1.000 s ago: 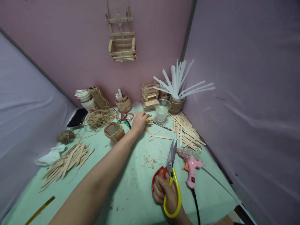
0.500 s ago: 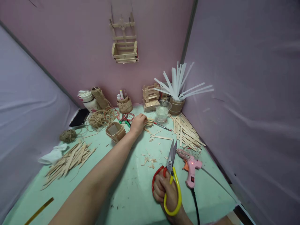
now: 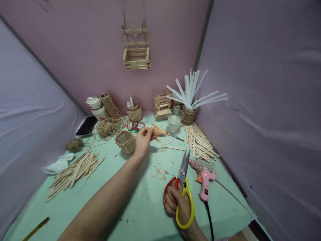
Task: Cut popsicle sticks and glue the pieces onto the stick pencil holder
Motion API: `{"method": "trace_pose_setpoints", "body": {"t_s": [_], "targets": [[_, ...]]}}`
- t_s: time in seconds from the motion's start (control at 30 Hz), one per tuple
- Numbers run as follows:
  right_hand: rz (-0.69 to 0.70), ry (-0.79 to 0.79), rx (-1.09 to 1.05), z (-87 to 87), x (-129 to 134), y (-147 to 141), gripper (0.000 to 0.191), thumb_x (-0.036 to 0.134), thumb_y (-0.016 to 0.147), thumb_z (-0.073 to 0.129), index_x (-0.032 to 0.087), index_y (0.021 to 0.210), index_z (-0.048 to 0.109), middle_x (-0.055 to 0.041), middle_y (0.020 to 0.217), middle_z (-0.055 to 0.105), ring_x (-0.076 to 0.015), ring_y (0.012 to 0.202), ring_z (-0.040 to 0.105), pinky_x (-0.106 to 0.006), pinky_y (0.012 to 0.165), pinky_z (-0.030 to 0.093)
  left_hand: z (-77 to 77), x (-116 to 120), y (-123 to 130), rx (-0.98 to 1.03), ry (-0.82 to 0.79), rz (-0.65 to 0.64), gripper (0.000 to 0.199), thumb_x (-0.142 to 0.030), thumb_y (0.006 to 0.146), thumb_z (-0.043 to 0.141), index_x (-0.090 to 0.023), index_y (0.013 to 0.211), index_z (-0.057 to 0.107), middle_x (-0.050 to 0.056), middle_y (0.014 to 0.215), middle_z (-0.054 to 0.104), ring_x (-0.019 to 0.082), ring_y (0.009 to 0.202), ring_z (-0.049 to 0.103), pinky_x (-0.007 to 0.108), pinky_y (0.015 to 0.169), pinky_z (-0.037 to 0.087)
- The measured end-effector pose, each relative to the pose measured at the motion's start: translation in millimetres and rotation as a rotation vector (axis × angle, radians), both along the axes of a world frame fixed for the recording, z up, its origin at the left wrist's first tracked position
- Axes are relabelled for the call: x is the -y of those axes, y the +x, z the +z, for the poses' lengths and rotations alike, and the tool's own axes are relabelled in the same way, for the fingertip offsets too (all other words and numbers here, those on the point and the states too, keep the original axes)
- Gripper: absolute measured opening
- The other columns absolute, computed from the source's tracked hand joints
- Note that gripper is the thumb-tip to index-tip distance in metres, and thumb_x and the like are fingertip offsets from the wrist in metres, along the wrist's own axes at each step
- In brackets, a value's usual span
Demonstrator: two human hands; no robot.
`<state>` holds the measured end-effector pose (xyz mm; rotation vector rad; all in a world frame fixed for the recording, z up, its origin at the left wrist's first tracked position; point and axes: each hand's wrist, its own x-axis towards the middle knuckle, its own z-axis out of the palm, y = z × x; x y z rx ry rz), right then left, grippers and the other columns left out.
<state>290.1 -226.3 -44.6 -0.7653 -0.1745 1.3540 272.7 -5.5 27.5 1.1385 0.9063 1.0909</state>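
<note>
My left hand (image 3: 143,140) is pinched just right of a small stick-covered cup (image 3: 125,142). Thin wooden sticks (image 3: 157,130) reach out from its fingertips, and how many it grips is hard to tell. A brush-like tool (image 3: 176,136) lies to the right of those sticks. My right hand (image 3: 179,202) is wrapped round the red and yellow handles of large scissors (image 3: 184,169), whose blades point away and stand slightly apart. Right of the scissors lies a pink glue gun (image 3: 204,177) with a glowing light. Small wood scraps (image 3: 160,172) are scattered on the green cloth (image 3: 140,207).
Flat sticks (image 3: 199,144) are heaped at right, more (image 3: 72,172) at left. At the back stand a bottle (image 3: 96,108), twine (image 3: 109,126), a pen cup (image 3: 134,113), a clear cup (image 3: 174,121) and white glue sticks (image 3: 189,90). A stick basket (image 3: 136,58) hangs on the wall.
My left hand has drawn back a little toward me and left, with thin sticks now showing at its fingertips. My right hand still holds the scissors in nearly the same place.
</note>
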Motion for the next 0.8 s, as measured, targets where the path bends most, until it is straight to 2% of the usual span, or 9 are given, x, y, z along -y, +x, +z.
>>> {"method": "trace_pose_setpoints", "body": {"t_s": [0.07,0.13,0.37,0.47,0.6,0.7,0.8], "targets": [[-0.001,-0.004,0.000,2.0,-1,0,0.054,0.049,0.072,0.072,0.024,0.068,0.025,0.0145,0.049,0.023,-0.0015,0.038,0.009,-0.011,0.033,0.013,2.3,14,-10,0.074,-0.204,-0.029,0.014,-0.023,0.081,0.065,-0.014,0.076,0.056,0.001,0.067,0.064,0.010,0.063,0.065,0.023,0.068,0.055],[0.001,-0.009,0.002,3.6,-2,0,0.055,0.049,0.071,0.073,0.024,0.067,0.024,0.0147,0.048,0.021,-0.0016,0.038,0.008,-0.011,0.032,0.011,3.1,25,-22,0.107,-0.332,-0.052,0.015,-0.020,0.081,0.067,-0.013,0.073,0.056,0.002,0.066,0.064,0.008,0.063,0.064,0.018,0.067,0.055],[-0.006,-0.068,0.086,12.7,-2,-1,0.055,0.049,0.070,0.073,0.024,0.068,0.025,0.0152,0.049,0.021,-0.0019,0.038,0.009,-0.012,0.033,0.011,-3.3,58,-55,0.149,-0.566,-0.120,0.012,-0.013,0.080,0.067,-0.012,0.070,0.059,0.003,0.069,0.064,0.006,0.063,0.064,0.012,0.063,0.055],[-0.139,-0.147,0.253,23.6,-2,4,0.049,0.050,0.073,0.071,0.024,0.070,0.030,0.0146,0.049,0.022,-0.0024,0.038,0.014,-0.014,0.035,0.014,-6.6,71,-66,0.158,-0.608,-0.185,0.013,-0.014,0.074,0.073,-0.012,0.071,0.060,0.003,0.070,0.064,0.007,0.066,0.065,0.013,0.065,0.055],[-0.354,-0.276,0.639,44.3,-3,18,0.040,0.051,0.075,0.068,0.022,0.073,0.041,0.0098,0.053,0.036,-0.0054,0.042,0.031,-0.018,0.039,0.024,-12.1,88,-76,0.128,-0.619,-0.267,0.024,-0.020,0.067,0.079,-0.014,0.074,0.058,0.001,0.070,0.062,0.009,0.068,0.066,0.015,0.066,0.054],[-0.388,-0.364,0.851,57.6,-2,29,0.037,0.051,0.073,0.070,0.021,0.075,0.048,0.0066,0.054,0.043,-0.0085,0.044,0.037,-0.022,0.041,0.029,-16.8,99,-80,0.118,-0.603,-0.331,0.030,-0.025,0.065,0.081,-0.016,0.079,0.056,-0.001,0.072,0.062,0.010,0.069,0.066,0.018,0.067,0.055],[-0.387,-0.392,0.943,61.6,-2,33,0.038,0.051,0.070,0.072,0.021,0.071,0.049,0.0045,0.053,0.047,-0.0113,0.045,0.040,-0.025,0.042,0.031,-18.9,107,-83,0.106,-0.574,-0.394,0.032,-0.028,0.065,0.080,-0.017,0.082,0.056,0.000,0.075,0.064,0.012,0.071,0.067,0.020,0.067,0.054]]}}
